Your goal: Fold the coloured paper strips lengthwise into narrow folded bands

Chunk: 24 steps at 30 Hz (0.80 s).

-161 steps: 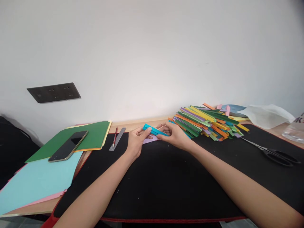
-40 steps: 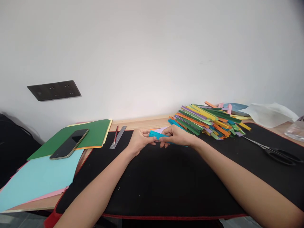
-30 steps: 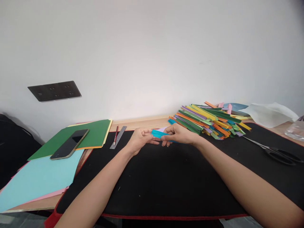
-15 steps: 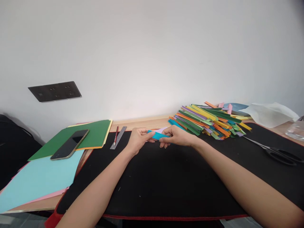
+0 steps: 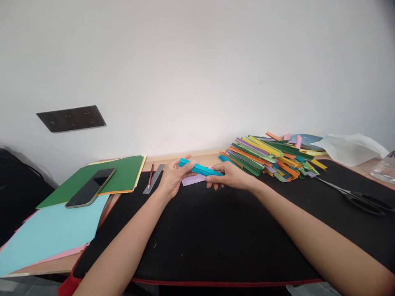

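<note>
Between my hands, above the black mat (image 5: pixel 210 238), is a narrow blue paper strip (image 5: pixel 202 169) with a crease along its length. My left hand (image 5: pixel 176 176) pinches its left end, thumb on top. The right end is gripped by my right hand (image 5: pixel 226 176), thumb on the near side and fingers beneath. Behind and below the strip a piece of purple paper (image 5: pixel 191 179) lies on the mat, partly hidden by my fingers. A heap of folded paper strips (image 5: pixel 268 156) in many colours lies just beyond my right hand.
Left of my hands are a pencil (image 5: pixel 151 176) and a metal ruler (image 5: pixel 154 179). A phone (image 5: pixel 91 187) rests on green card (image 5: pixel 123 176), beside light blue sheets (image 5: pixel 58 230). Scissors (image 5: pixel 354 195) lie at right, near a white plastic bag (image 5: pixel 354 148).
My left hand has slid left along the blue strip to its end, so more of the strip shows. More of the purple paper is now visible. My right hand has barely moved.
</note>
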Each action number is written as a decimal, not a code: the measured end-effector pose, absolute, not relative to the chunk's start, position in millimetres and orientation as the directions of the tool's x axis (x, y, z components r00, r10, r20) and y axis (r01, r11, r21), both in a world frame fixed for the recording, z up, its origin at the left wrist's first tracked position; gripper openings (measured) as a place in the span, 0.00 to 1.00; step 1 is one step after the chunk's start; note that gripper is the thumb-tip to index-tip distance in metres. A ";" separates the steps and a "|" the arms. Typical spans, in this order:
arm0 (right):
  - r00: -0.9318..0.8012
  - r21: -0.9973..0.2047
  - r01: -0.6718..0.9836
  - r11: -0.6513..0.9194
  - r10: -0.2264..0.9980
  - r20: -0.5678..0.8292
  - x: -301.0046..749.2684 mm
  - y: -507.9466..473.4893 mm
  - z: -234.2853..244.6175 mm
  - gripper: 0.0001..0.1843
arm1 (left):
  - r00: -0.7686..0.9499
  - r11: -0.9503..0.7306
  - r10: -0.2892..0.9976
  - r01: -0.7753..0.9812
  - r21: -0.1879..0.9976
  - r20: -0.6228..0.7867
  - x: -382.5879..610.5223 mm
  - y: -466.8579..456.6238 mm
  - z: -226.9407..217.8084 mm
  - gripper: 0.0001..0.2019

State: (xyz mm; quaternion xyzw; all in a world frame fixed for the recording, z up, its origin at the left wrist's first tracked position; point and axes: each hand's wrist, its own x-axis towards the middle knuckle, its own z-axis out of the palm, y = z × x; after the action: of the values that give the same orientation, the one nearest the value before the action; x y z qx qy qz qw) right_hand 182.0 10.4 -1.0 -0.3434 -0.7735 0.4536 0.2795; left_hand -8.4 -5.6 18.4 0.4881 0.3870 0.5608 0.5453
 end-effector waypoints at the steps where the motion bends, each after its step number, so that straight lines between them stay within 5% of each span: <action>1: -0.607 -0.889 0.281 0.361 0.784 0.127 180.9 9.9 -1.5 0.18 | 0.109 -0.069 0.989 -0.262 0.963 0.101 -6.1 -7.3 17.5 0.20; 6: -0.603 -0.869 0.294 0.398 0.783 0.155 176.4 7.0 -2.3 0.18 | 0.269 -0.019 0.958 -0.296 0.955 0.103 1.2 -9.7 4.1 0.13; 16: -0.291 -0.942 -0.060 0.329 0.897 0.332 170.8 12.1 -7.4 0.18 | 0.134 -0.079 0.979 -0.437 0.896 0.152 -2.3 -1.7 4.0 0.13; 24: -0.190 -0.939 -0.095 0.330 0.920 0.343 170.0 12.1 -8.3 0.19 | 0.115 -0.085 0.980 -0.489 0.868 0.161 -1.0 -2.5 5.6 0.13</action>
State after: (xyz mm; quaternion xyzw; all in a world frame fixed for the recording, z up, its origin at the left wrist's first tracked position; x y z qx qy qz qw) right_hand 170.0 12.1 -8.3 -0.3375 -0.6114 0.4701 0.5397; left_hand -1.0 -2.5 5.6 0.4274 0.2873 0.5998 0.6124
